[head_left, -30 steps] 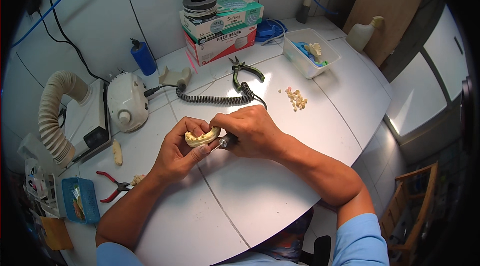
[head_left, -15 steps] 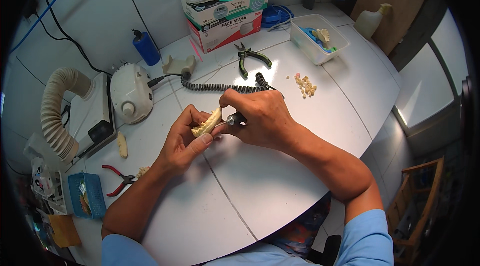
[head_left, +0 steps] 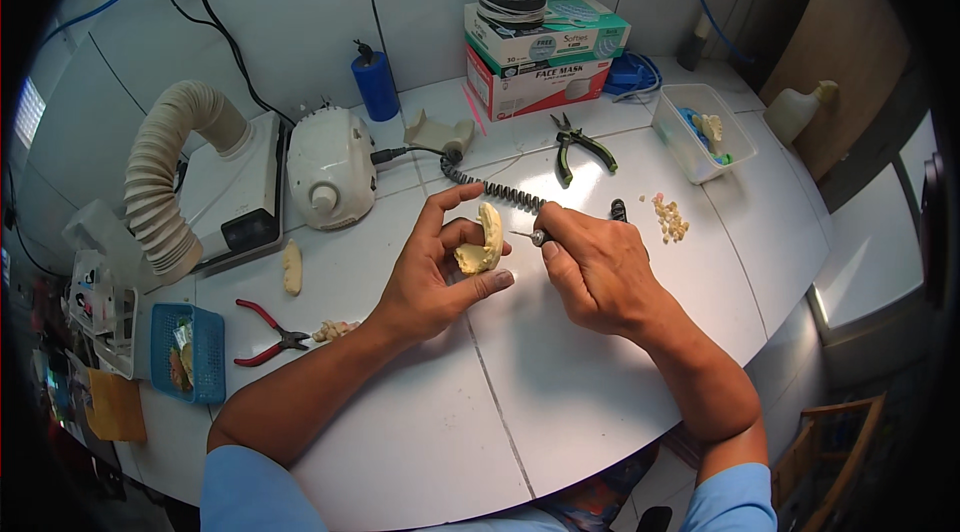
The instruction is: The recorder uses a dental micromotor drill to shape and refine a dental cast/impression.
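Observation:
My left hand (head_left: 422, 277) holds a cream, curved dental cast (head_left: 488, 237) upright between thumb and fingers, above the white tiled table. In my right hand (head_left: 607, 272) is a rotary handpiece (head_left: 541, 237), gripped with the fingers curled round it. Its thin metal bur points left at the cast, with a small gap between them. Most of the handpiece body is hidden by my fingers. A black coiled cord (head_left: 497, 191) runs behind my hands to a white control unit (head_left: 330, 172).
Right of my right hand lie small cream tooth-like pieces (head_left: 672, 222). Green-handled pliers (head_left: 581, 148) and a clear plastic box (head_left: 690, 162) sit farther back. A ribbed hose (head_left: 150, 197), red-handled pliers (head_left: 264, 315), a cream piece (head_left: 292, 267) and a blue basket (head_left: 208, 357) are at left.
The view has swung, so the table things sit farther right. My hands have moved apart, the bur has left the cast, and the cast has been turned more upright.

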A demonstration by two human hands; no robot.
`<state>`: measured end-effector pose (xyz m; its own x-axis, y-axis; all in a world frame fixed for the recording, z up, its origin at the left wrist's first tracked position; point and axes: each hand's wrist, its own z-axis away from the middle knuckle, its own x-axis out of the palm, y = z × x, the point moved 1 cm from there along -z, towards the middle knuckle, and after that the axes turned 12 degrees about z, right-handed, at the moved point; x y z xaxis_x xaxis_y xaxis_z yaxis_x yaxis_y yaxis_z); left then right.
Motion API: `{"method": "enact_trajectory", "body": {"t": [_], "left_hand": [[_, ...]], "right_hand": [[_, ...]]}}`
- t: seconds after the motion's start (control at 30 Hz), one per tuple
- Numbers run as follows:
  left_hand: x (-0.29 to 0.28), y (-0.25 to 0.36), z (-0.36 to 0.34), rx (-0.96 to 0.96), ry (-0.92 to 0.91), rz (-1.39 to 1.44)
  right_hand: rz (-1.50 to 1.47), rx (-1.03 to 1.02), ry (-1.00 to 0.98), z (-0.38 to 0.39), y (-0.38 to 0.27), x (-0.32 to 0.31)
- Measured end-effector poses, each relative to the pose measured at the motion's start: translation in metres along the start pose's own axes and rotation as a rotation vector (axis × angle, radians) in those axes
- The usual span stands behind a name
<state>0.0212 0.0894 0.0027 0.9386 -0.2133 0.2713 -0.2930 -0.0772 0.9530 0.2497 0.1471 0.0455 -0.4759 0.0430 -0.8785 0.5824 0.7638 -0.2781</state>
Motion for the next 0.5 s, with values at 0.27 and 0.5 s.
{"method": "enact_trajectory", "body": {"t": [0.27, 0.5], "left_hand": [[-0.004, 0.004, -0.003, 0.030, 0.021, -0.299], [0.006, 0.006, -0.004, 0.091, 0.127, -0.453]], "right_hand": [[0.049, -0.038, -0.016, -0.007, -0.005, 0.003], [0.091, 0.006, -0.126, -0.004, 0.003, 0.005]]}}
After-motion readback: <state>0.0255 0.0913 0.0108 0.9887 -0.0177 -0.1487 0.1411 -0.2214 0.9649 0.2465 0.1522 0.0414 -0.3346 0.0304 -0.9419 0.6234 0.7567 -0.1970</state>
